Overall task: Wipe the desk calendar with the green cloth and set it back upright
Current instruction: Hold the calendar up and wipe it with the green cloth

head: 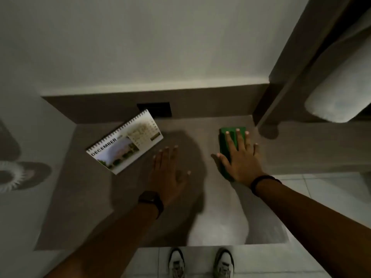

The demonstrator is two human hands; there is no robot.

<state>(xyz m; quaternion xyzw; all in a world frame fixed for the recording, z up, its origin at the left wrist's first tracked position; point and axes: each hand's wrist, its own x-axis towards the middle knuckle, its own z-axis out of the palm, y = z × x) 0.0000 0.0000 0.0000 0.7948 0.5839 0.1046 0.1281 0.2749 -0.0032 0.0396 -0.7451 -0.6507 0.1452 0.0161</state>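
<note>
A spiral-bound desk calendar (124, 142) showing DECEMBER stands on the grey-brown desk top (90, 197) at the back left, turned at an angle. A folded green cloth (230, 137) lies at the right. My right hand (240, 157) rests flat on it with the fingers spread; the cloth shows past the fingertips and beside the thumb. My left hand (170, 171) hovers flat and open over the middle of the desk, just right of the calendar, apart from it and holding nothing.
A dark socket plate (154, 109) sits in the back panel behind the calendar. A brown upright panel (285, 81) rises at the back right, a white rounded object (339, 93) beyond it. My shoes (200, 263) show on the tiled floor below the front edge.
</note>
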